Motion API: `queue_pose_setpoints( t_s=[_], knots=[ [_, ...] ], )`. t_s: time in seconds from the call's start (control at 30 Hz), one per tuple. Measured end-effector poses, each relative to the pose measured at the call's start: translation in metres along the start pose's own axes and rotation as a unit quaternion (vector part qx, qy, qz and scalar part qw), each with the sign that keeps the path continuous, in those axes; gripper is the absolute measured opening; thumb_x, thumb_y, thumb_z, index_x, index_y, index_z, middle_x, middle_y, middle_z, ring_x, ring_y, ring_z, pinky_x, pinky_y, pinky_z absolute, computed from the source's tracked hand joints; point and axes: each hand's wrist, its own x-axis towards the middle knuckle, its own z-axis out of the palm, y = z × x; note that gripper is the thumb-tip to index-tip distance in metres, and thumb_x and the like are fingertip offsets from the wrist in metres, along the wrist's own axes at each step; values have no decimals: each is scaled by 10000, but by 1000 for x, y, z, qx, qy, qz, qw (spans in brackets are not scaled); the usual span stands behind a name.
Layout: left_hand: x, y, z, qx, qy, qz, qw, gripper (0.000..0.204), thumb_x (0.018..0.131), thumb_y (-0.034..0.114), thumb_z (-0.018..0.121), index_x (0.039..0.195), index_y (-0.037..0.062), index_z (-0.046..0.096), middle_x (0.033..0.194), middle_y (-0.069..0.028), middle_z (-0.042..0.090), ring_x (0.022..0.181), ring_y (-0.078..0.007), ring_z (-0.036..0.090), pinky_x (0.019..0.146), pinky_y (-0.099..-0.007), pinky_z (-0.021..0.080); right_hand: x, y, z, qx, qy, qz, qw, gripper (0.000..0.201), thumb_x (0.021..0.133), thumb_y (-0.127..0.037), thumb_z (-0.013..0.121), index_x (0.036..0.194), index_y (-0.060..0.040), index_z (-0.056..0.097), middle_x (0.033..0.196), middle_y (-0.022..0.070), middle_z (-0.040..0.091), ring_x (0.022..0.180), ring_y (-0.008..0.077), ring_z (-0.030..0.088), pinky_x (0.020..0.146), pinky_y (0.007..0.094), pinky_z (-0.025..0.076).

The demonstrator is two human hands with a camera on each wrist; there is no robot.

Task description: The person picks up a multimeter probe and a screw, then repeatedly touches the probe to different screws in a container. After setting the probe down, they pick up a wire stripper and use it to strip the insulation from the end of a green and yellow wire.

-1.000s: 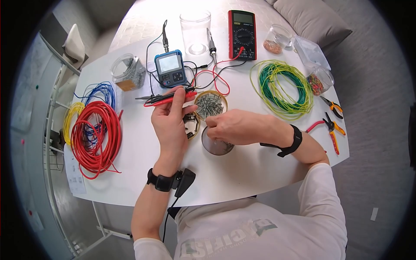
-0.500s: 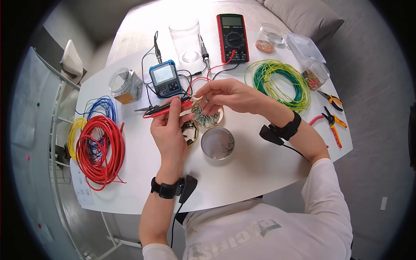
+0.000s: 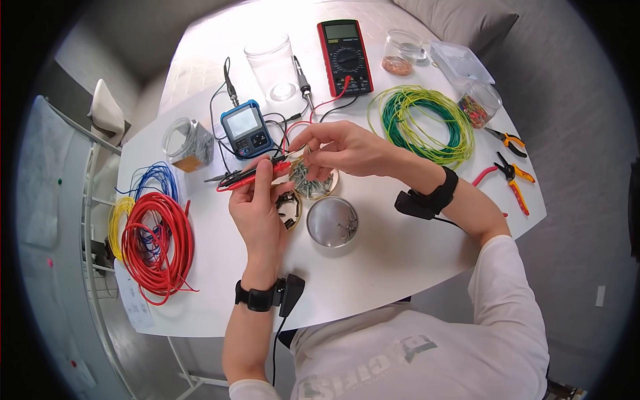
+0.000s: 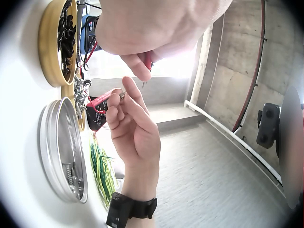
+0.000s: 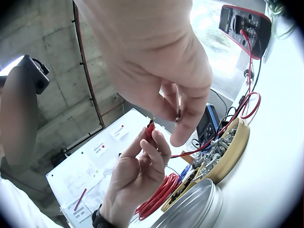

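My left hand (image 3: 257, 220) grips a red and a black test probe (image 3: 248, 179) side by side, tips pointing toward the right hand. Between thumb and fingers of my right hand (image 3: 347, 150) is a small metal screw (image 4: 122, 95), held close to the probe tips. Below the hands sits a round silver lid (image 3: 325, 221) with a few screws in it. Behind it, a yellow lid (image 5: 237, 148) full of silver screws is partly covered by the right hand in the head view. Another yellow lid (image 4: 46, 45) holds black screws, partly behind the left hand.
A blue handheld meter (image 3: 245, 127) and a red multimeter (image 3: 347, 60) stand at the back, with leads between. Coils of red wire (image 3: 160, 253) lie left, green-yellow wire (image 3: 427, 127) right. Pliers (image 3: 513, 183), a soldering iron (image 3: 303, 80) and several jars (image 3: 189, 147) surround them.
My right hand has risen from the silver lid to the probe tips, bringing the screw. The left hand keeps its hold on the probes, and the head view has shifted slightly.
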Motion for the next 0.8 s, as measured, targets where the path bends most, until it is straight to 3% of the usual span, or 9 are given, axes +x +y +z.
queue_pose_setpoints(
  t_s=[0.1,0.17,0.37,0.5,0.67,0.8],
  knots=[
    [0,-1,0,2,-3,-5,1000,243,931,149,625,1082,-42,620,961,-107,668,834,-161,672,626,-215,566,0,1,0,10,17,-17,1000,229,912,-32,526,1115,58,583,914,76,650,847,142,672,743,248,556],
    [0,-2,-1,5,-6,-9,1000,240,932,146,624,1083,-41,621,969,-107,667,837,-159,672,627,-213,565,2,5,-3,64,-3,-5,998,250,909,-28,530,1136,61,580,965,98,658,876,154,674,788,258,558],
    [0,-4,-2,22,-21,-26,999,234,944,137,602,1105,-33,607,1014,-93,659,898,-165,672,645,-207,561,-1,1,-2,64,-31,14,997,313,901,-4,511,1202,63,565,1026,133,662,903,158,674,838,257,550],
    [-1,-3,2,14,-15,-31,999,226,926,133,631,1075,-38,633,942,-93,665,811,-151,674,628,-207,560,-1,3,-2,74,-38,32,996,339,901,-18,513,1228,63,552,1035,132,659,917,159,672,845,254,546],
    [-1,-3,0,23,-27,-37,999,221,928,136,629,1068,-35,636,919,-98,671,791,-149,676,625,-204,552,-1,2,-2,73,-62,44,994,405,862,21,427,1250,80,528,1074,155,643,951,175,669,878,259,539],
    [0,-4,-3,41,-43,-48,997,220,941,130,606,1103,-19,617,999,-89,660,871,-161,675,639,-203,553,-2,0,0,61,-62,41,995,451,833,55,381,1262,92,514,1062,165,643,959,186,670,888,261,539]
  ],
)
